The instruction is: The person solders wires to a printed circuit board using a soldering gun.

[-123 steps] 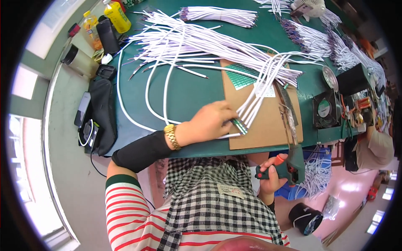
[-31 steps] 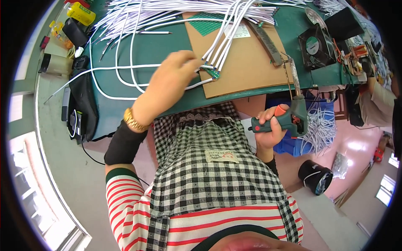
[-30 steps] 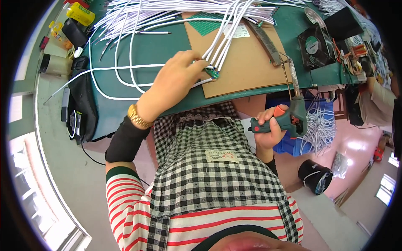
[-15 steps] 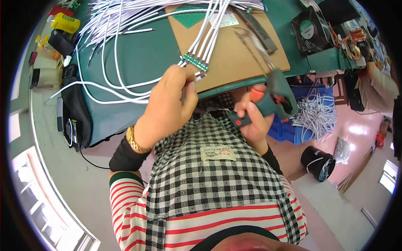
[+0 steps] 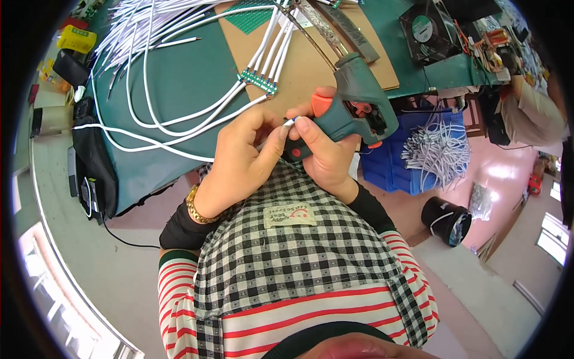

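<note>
My left hand (image 5: 236,146) pinches a white cable (image 5: 173,149) close to its end. The cable tip (image 5: 289,122) pokes out between both hands, where the thumb of my right hand (image 5: 326,152) touches it. That right hand also keeps its fingers round a dark green soldering gun (image 5: 359,90) with an orange trigger, its long metal front pointing up and away over the board. Beyond my left hand lies a narrow green circuit board strip (image 5: 258,81). Several white cables run from its far side, and others join its near side.
A brown board (image 5: 373,75) lies on the green tabletop (image 5: 185,72). White cables (image 5: 143,30) are heaped at the far left, and a metal bar (image 5: 350,33) and a black fan (image 5: 423,33) are at the right. Below hangs a blue bin (image 5: 382,164) of cables, near a black bucket (image 5: 445,220).
My right hand has come left and up with the soldering gun to meet my left hand. The left hand has drawn back from the circuit board strip, holding the cable end.
</note>
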Demonstrator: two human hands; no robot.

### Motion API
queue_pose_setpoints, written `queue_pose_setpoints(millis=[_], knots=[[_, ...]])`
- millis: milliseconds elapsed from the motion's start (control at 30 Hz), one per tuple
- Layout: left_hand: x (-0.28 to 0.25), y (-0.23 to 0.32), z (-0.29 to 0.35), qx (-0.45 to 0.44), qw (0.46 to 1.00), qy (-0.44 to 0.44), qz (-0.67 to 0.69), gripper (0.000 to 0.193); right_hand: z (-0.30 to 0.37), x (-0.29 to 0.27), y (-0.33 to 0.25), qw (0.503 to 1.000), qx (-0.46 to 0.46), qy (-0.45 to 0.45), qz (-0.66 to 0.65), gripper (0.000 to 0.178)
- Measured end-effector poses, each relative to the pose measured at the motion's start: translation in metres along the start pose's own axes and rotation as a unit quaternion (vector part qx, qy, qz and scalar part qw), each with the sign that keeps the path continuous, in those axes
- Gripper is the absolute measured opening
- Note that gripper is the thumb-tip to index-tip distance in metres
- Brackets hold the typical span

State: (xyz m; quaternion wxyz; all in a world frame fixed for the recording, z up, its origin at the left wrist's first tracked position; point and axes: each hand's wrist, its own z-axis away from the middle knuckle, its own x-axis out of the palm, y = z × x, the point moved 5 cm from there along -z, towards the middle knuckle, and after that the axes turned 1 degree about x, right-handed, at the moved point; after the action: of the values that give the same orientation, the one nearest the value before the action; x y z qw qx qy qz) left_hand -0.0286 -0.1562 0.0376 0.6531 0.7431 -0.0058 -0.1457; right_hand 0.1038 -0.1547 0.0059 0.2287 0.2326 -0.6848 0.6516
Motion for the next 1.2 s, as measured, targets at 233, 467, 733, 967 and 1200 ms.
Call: queue_pose_setpoints(millis=[233, 467, 733, 967, 1200], knots=[[0.004, -0.001, 0.004, -0.040, 0.999, -0.022, 0.009, 0.008, 0.004, -0.004, 0.002, 1.000, 0.000, -0.008, -0.002, 0.050], [0.010, -0.019, 0.006, 0.009, 1.000, -0.014, 0.002, 0.011, 0.005, -0.010, 0.002, 0.999, -0.050, -0.016, 0.013, 0.041], [0.014, 0.000, 0.010, 0.183, 0.976, 0.072, -0.089, 0.012, 0.005, -0.011, 0.011, 0.999, -0.041, 0.001, 0.006, 0.043], [0.008, -0.002, 0.006, 0.131, 0.987, 0.090, 0.031, 0.009, 0.004, -0.009, 0.011, 0.998, -0.051, 0.017, -0.023, 0.043], [-0.005, -0.007, 0.000, 0.155, 0.953, 0.180, -0.188, 0.013, 0.003, -0.011, 0.000, 0.999, -0.044, 0.018, 0.022, 0.042]])
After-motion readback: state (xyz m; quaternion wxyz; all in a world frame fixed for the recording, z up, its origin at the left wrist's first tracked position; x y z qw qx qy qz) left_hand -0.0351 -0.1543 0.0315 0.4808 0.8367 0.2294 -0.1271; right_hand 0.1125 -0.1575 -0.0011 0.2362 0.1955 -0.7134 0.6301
